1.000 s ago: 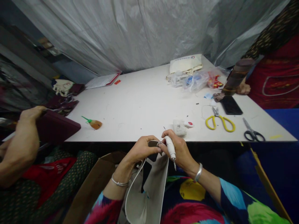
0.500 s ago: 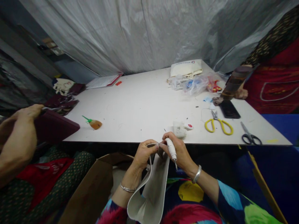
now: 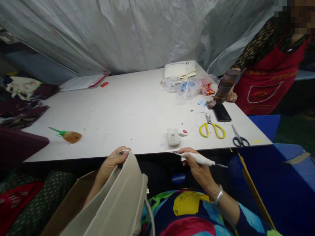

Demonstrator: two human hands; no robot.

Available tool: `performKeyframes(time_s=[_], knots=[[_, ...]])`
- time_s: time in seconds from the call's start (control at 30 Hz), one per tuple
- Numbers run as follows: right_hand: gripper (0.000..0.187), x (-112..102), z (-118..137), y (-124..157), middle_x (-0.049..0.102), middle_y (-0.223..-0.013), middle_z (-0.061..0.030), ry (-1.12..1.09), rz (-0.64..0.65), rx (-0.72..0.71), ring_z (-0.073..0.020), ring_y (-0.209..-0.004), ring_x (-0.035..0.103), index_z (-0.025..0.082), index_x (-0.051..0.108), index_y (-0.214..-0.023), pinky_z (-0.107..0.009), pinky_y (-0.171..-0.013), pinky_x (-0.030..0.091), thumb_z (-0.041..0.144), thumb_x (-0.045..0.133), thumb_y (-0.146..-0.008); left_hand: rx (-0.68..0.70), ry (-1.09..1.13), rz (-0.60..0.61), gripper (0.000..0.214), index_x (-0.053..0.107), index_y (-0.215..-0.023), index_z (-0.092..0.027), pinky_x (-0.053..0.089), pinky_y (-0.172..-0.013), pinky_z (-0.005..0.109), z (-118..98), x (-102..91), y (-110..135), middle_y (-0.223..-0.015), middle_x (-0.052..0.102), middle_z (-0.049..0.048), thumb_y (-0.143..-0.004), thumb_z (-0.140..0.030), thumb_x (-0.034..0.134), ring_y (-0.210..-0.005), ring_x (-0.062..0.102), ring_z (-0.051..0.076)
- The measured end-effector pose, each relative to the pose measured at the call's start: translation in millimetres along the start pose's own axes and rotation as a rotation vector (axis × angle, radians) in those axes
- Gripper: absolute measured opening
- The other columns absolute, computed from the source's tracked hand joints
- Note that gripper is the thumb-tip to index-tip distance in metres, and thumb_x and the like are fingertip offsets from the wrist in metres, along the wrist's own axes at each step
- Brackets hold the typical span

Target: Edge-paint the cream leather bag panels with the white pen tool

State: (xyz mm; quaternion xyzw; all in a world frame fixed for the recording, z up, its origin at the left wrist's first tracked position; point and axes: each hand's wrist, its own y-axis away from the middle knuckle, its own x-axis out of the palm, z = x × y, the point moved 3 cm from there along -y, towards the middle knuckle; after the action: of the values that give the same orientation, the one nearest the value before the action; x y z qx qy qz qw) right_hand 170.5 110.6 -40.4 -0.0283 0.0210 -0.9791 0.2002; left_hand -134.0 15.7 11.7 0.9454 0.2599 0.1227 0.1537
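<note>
My left hand (image 3: pixel 108 167) pinches the top edge of an off-white bag (image 3: pixel 120 200), thumb pressed on the rim. The bag is tilted in front of my body, its mouth partly spread, and a strap hangs at its right side. Some of my left fingers are hidden behind the bag wall. Off to the right and apart from the bag, my right hand (image 3: pixel 197 170) is closed around a white pen-shaped tool (image 3: pixel 200 158) with a thin metal tip at each end. One tip points left, near the table edge. A white block (image 3: pixel 173 137) lies on the table just beyond.
On the white table (image 3: pixel 137 108) lie yellow-handled scissors (image 3: pixel 212 127), black-handled scissors (image 3: pixel 240 139), a phone (image 3: pixel 221 112), a green-nozzled glue bottle (image 3: pixel 71 136) and plastic bags (image 3: pixel 190 88). A co-worker in a red apron (image 3: pixel 264 88) stands at the right beside a dark bottle (image 3: pixel 226 86).
My hands have moved apart: the right hand with the tool has left the bag's edge. The left hand has shifted left, with the bag turned and raised closer. The view has swung right.
</note>
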Motion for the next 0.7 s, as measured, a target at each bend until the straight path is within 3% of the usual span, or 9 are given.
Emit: performKeyframes(time_s=[0.07, 0.17, 0.27, 0.37, 0.47, 0.7], knots=[[0.04, -12, -3, -5, 0.064, -0.072, 0.0003, 0.055, -0.127, 0.046, -0.0147, -0.063, 0.059, 0.021, 0.072, -0.1, -0.027, -0.063, 0.05, 0.06, 0.063, -0.096, -0.065, -0.054, 0.029, 0.04, 0.067, -0.074, -0.016, 0.039, -0.05, 0.022, 32, 42.2, -6, -0.057, 0.06, -0.0029, -0.057, -0.041, 0.093, -0.048, 0.051, 0.011], [0.036, -22, -5, -14, 0.065, -0.072, 0.0018, 0.127, -0.193, 0.054, -0.0142, -0.065, 0.061, 0.022, 0.066, -0.099, -0.027, -0.065, 0.05, 0.057, 0.066, -0.096, -0.057, -0.144, 0.033, 0.031, 0.066, -0.062, -0.015, 0.039, -0.055, 0.024, 78, 99.7, -8, -0.055, 0.061, -0.0014, -0.053, -0.034, 0.089, -0.052, 0.05, 0.011], [0.032, -30, -6, -24, 0.069, -0.078, 0.0011, 0.199, -0.208, 0.02, -0.0151, -0.071, 0.064, 0.021, 0.067, -0.101, -0.027, -0.069, 0.05, 0.053, 0.071, -0.094, -0.061, -0.33, 0.107, 0.018, 0.072, -0.065, -0.015, 0.041, -0.06, 0.026, 104, 134.5, 1, -0.06, 0.065, 0.0014, -0.063, -0.03, 0.08, -0.059, 0.054, 0.014], [0.03, -34, -8, -35, 0.07, -0.08, 0.001, 0.251, -0.233, -0.021, -0.0151, -0.072, 0.064, 0.022, 0.071, -0.101, -0.027, -0.071, 0.05, 0.05, 0.074, -0.092, -0.061, -0.453, 0.209, 0.011, 0.076, -0.069, -0.015, 0.046, -0.069, 0.03, 104, 146.5, 13, -0.071, 0.072, 0.0053, -0.069, -0.026, 0.073, -0.071, 0.063, 0.019], [0.025, -33, -9, -45, 0.072, -0.086, 0.0008, 0.271, -0.227, -0.074, -0.0145, -0.074, 0.064, 0.022, 0.072, -0.099, -0.026, -0.072, 0.051, 0.047, 0.071, -0.095, -0.102, -0.491, 0.29, 0.013, 0.078, -0.073, -0.016, 0.047, -0.074, 0.031, 94, 146.2, 18, -0.078, 0.074, 0.0072, -0.072, -0.026, 0.07, -0.077, 0.066, 0.022], [0.014, -28, -9, -57, 0.072, -0.088, 0.0019, 0.37, -0.139, -0.19, -0.0136, -0.075, 0.065, 0.024, 0.071, -0.1, -0.025, -0.074, 0.052, 0.037, 0.069, -0.099, -0.205, -0.339, 0.235, 0.019, 0.073, -0.074, -0.015, 0.039, -0.064, 0.028, 89, 133.3, 0, -0.064, 0.063, 0.0014, -0.07, -0.034, 0.074, -0.064, 0.051, 0.015]])
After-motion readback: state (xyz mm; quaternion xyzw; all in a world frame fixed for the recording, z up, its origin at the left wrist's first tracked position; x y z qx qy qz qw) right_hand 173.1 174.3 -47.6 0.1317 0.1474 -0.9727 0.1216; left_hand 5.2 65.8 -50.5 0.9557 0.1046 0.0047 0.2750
